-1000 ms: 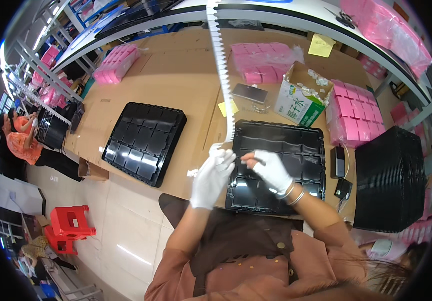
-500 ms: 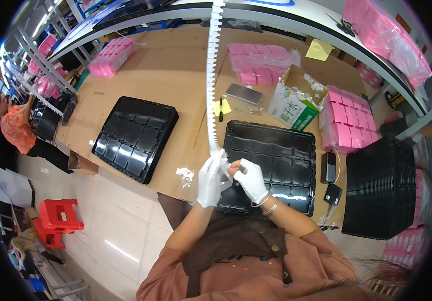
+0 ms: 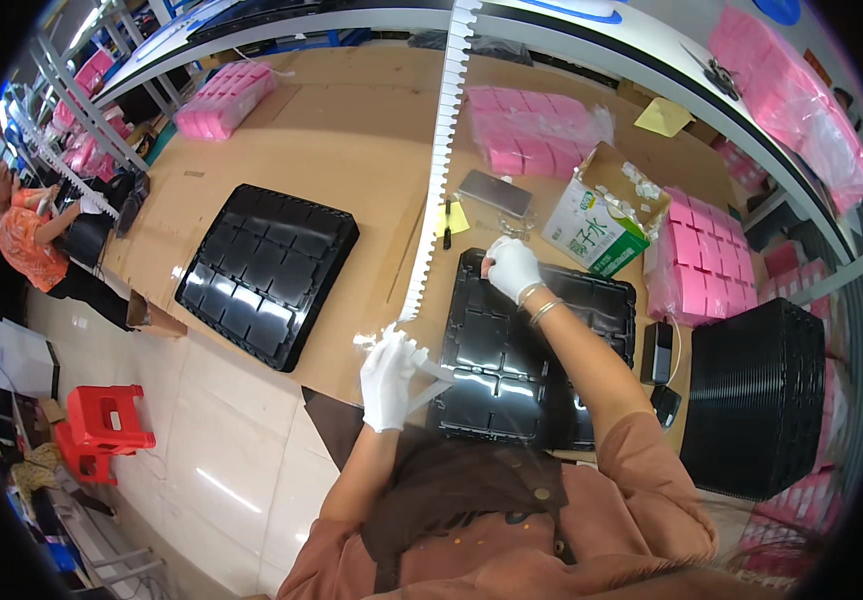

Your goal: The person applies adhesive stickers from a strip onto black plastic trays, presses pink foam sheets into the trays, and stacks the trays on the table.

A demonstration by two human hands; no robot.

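Note:
In a white glove, my left hand (image 3: 388, 382) is closed on the lower end of a long white notched strip (image 3: 435, 165). The strip runs up across the table toward the shelf, and a loose, pale narrow tail (image 3: 431, 388) hangs beside my fingers. My gloved right hand (image 3: 513, 268) is over the far left part of a black compartment tray (image 3: 491, 395), fingertips pinched together. Whatever they hold, if anything, is hidden. A second black tray (image 3: 269, 277) lies apart on the left.
A phone (image 3: 496, 192), a black pen (image 3: 446, 225) on a yellow note and an open carton (image 3: 591, 225) lie beyond the tray. Wrapped pink blocks (image 3: 701, 262) and stacked black trays (image 3: 751, 400) stand right. A co-worker (image 3: 36, 250) works far left; red stools (image 3: 106, 422) stand below.
My right hand has left my left hand and moved up to the tray's far left part. My left hand has shifted left and slightly down with the strip's end.

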